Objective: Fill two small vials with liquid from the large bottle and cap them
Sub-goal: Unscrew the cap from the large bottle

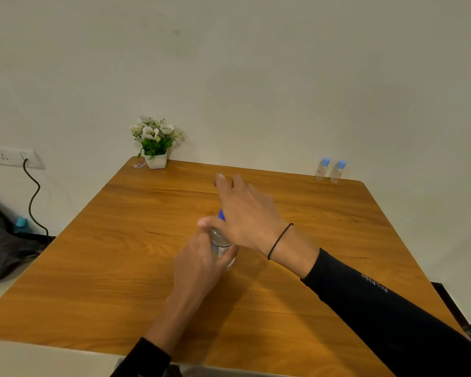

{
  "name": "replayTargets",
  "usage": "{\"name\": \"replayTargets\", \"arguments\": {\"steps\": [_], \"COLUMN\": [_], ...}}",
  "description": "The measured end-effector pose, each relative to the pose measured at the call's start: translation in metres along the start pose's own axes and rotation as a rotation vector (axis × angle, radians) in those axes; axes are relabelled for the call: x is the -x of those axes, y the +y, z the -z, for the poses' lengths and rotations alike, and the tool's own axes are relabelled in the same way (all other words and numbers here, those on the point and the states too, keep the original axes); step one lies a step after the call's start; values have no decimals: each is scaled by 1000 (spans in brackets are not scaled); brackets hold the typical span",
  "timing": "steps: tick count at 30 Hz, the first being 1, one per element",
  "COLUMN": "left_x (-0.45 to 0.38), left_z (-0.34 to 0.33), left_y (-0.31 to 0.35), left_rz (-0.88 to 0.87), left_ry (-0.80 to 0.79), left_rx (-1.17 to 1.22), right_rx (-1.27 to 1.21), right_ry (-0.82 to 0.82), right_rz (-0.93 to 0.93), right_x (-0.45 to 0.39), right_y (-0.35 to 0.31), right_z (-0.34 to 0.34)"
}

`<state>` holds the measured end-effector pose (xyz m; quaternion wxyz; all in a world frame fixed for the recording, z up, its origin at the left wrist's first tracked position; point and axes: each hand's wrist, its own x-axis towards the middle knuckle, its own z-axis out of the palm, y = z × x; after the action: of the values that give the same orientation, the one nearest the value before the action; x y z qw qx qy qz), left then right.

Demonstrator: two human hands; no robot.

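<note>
wall socket [3, 157]: 1 plate, far left of both grips, dark cable [33, 197] hanging from it
bag [0, 240]: 1, dark, on the floor left of the tabletop; light blue item [21, 223] beside it, can't tell what
sticker [139, 165]: 1 small, on far left corner of tabletop, print too small to read
flower pot [156, 160]: 1, white, white flowers and green leaves, up-left of the grips, against the wall
tabletop [120, 268]: 1, wooden, orange-brown grain
left hand [201, 263]: grip wrapped around the body of the large bottle, fingers closed on it; dark sleeve at the wrist
large bottle [220, 242]: 1, clear, upright on the tabletop centre, inside the left grip and under the right one; white label on its side, text unreadable
blue cap [221, 214]: 1, on top of large bottle, mostly hidden by the right hand
right hand [246, 213]: grip over the blue cap, thumb and palm at it, outer fingers spread out and blurred; can't tell how tightly it holds
wristband [280, 240]: 1, thin black, on right wrist
right sleeve [378, 303]: dark, small pale lettering on forearm, not legible
small vials [329, 171]: 2, clear, light blue caps on, standing side by side at far right corner of tabletop, well apart from both grips; left one has a small red-and-white label, unreadable
</note>
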<state>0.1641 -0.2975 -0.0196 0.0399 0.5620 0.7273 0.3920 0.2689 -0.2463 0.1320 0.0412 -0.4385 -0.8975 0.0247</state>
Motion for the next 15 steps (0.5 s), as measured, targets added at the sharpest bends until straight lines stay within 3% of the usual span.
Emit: {"name": "replayTargets", "arguments": {"steps": [4,10,15], "left_x": [0,-2,0], "left_z": [2,-2,-1], "left_y": [2,-3,-2], "left_rz": [-17,-22,-11], "left_ry": [8,-29,-28], "left_rx": [4,21,5], "right_rx": [50,-44,19], "right_ry": [31,-115,14], "right_rz": [22,65,39], "right_x": [-3,-3,-3], "right_y": [2,3,2], "right_z": [0,-1,-5]}}
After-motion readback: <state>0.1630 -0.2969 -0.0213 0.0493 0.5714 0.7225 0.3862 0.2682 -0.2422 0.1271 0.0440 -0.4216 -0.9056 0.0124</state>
